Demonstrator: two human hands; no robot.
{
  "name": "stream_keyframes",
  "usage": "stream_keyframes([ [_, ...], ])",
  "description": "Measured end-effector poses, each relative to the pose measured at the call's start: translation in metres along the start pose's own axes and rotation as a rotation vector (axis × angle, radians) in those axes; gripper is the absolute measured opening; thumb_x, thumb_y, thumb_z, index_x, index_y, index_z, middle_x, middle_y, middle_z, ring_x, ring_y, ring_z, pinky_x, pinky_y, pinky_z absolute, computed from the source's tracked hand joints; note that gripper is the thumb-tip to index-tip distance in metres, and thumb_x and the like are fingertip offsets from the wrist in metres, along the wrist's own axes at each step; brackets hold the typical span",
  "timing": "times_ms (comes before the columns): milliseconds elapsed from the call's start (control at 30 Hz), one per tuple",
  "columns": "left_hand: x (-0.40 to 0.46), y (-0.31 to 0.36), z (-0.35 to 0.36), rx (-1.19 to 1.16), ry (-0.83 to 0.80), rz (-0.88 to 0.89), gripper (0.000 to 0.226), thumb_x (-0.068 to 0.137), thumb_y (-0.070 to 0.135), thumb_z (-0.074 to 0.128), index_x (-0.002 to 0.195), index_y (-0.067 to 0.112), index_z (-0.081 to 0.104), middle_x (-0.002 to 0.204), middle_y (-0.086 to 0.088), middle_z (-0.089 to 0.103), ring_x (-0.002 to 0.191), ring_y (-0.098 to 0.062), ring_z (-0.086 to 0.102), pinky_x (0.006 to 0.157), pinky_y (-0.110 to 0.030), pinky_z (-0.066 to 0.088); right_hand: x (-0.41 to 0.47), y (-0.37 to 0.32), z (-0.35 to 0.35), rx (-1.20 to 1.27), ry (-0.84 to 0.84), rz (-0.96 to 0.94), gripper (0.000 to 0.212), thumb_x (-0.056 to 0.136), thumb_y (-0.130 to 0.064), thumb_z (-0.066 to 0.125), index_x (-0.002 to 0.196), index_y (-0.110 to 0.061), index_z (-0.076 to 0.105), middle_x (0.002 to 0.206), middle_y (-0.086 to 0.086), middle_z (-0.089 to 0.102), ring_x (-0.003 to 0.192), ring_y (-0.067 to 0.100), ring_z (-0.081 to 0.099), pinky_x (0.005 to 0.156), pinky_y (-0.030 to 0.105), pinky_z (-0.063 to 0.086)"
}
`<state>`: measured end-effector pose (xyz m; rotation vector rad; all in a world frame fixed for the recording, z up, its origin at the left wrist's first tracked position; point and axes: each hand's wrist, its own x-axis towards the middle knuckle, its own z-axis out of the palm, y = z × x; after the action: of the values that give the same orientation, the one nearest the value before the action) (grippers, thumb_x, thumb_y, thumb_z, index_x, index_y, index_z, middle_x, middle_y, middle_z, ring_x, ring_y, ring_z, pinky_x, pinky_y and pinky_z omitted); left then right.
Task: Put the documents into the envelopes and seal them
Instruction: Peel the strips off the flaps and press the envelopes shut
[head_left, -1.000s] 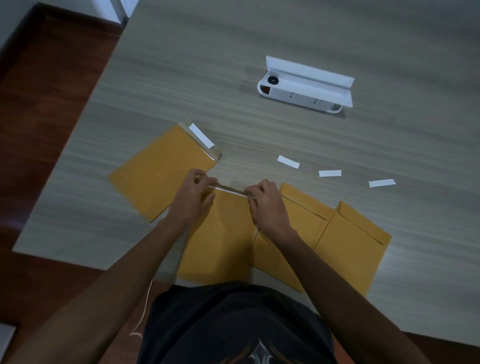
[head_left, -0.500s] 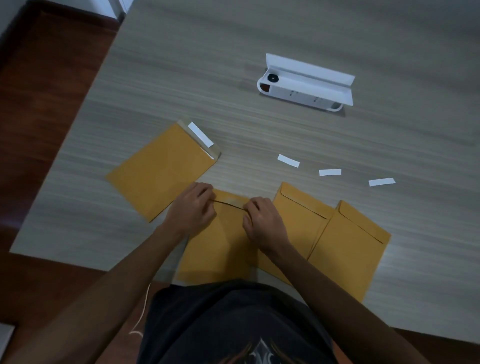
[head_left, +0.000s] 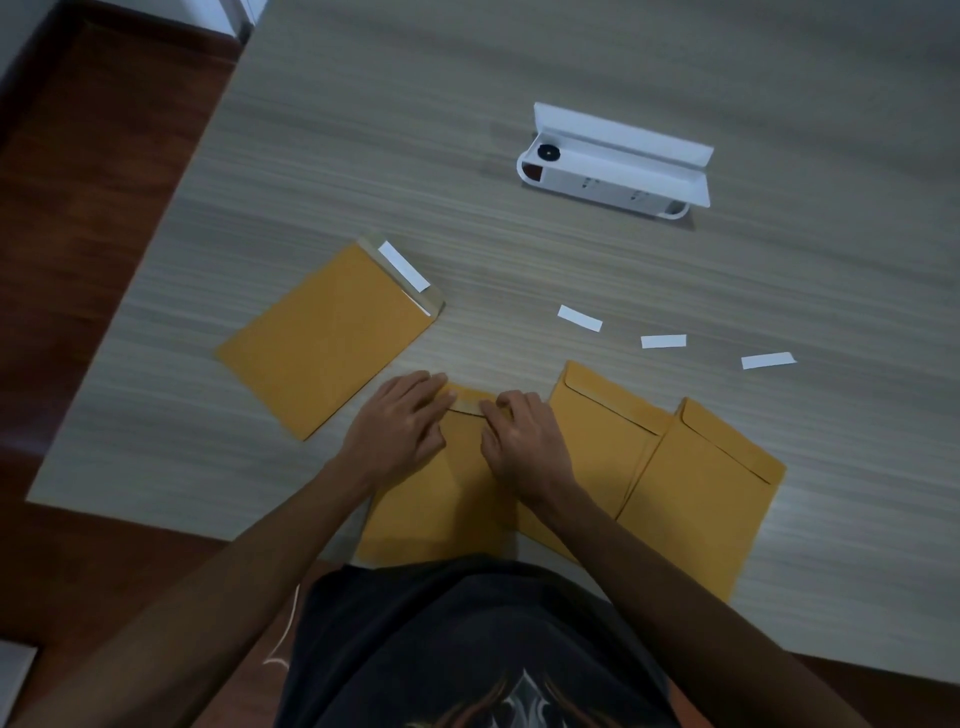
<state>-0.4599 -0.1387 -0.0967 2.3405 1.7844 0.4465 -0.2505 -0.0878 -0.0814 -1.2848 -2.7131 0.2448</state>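
A yellow-brown envelope (head_left: 447, 499) lies at the table's near edge in front of me, its flap folded down. My left hand (head_left: 400, 431) presses flat on the flap's left end. My right hand (head_left: 524, 441) presses its right end with bent fingers. Two more envelopes with folded flaps lie to the right, one (head_left: 602, 431) partly under the other (head_left: 696, 499). To the left a fourth envelope (head_left: 327, 338) lies slanted, its flap open with a white strip (head_left: 404, 266) on it. No documents are visible.
Three white paper strips (head_left: 579, 318) (head_left: 663, 341) (head_left: 768, 360) lie scattered on the wood-grain table (head_left: 467, 130). A white open box-like device (head_left: 618, 163) sits further back. Dark wooden floor (head_left: 93, 208) lies beyond the table's left edge.
The flap of the middle envelope was held up between both hands; it has been folded down, and both hands now press on it.
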Motion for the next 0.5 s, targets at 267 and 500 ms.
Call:
stream_keyframes([
  [267,-0.007,0.001,0.004,0.003,-0.032,-0.032,0.046,0.090,0.020,0.046,0.130,0.004,0.061,0.140,-0.015,0.055,0.131,-0.030,0.051,0.106,-0.048,0.044,-0.024,-0.019,0.005,-0.036,-0.145,0.065,0.061,0.092,-0.041,0.042,0.136,0.000,0.049,0.138,0.024,0.050,0.126,0.034,0.050,0.107,0.040,0.043],
  [500,-0.003,0.006,0.007,0.042,-0.028,-0.070,0.044,0.088,0.022,0.046,0.123,0.004,0.066,0.134,-0.015,0.060,0.127,-0.030,0.055,0.103,-0.046,0.047,-0.032,-0.031,0.002,-0.080,-0.200,0.153,0.073,0.091,-0.051,0.031,0.142,0.000,0.042,0.144,0.024,0.046,0.134,0.036,0.044,0.113,0.049,0.035],
])
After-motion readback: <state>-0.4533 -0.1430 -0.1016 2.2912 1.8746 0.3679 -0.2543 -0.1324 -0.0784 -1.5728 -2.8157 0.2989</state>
